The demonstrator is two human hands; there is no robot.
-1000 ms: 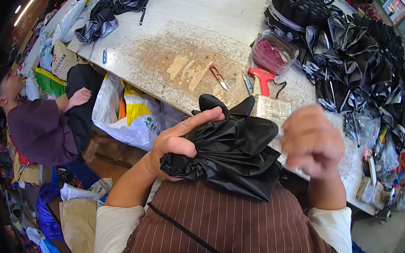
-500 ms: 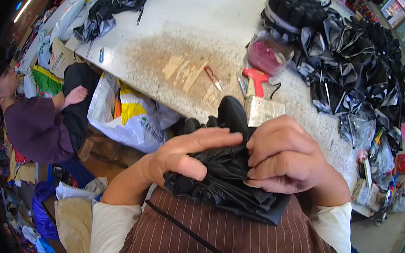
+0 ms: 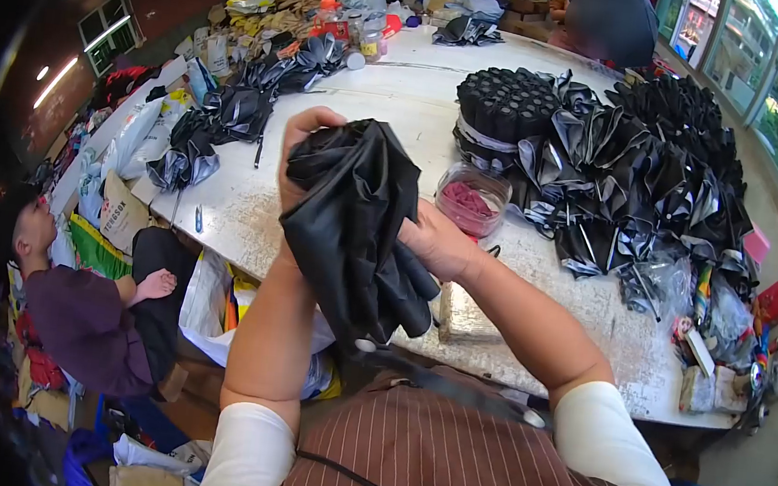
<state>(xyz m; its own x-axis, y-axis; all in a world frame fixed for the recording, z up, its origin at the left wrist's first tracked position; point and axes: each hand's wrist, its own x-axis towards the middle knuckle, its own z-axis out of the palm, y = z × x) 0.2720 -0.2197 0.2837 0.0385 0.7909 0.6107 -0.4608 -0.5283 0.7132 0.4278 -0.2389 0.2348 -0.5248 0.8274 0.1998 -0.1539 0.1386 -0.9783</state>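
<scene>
A black folding umbrella, its loose cloth bunched in folds, is held up in front of my chest above the table's near edge. My left hand grips its left side; most of those fingers are hidden behind the cloth. From the right, my right hand holds the cloth, its fingertips partly covered by the folds. A strap with a pale round button hangs near the umbrella's lower end, blurred.
The white worktable carries a bundle of rolled black umbrellas, a heap of loose ones, and a plastic tub of pink pieces. A pale block lies at the near edge. At left sits a person.
The umbrella has risen from my lap and now stands more upright, farther forward. Both hands moved up with it, the left now wrapping its side. The view has tilted up.
</scene>
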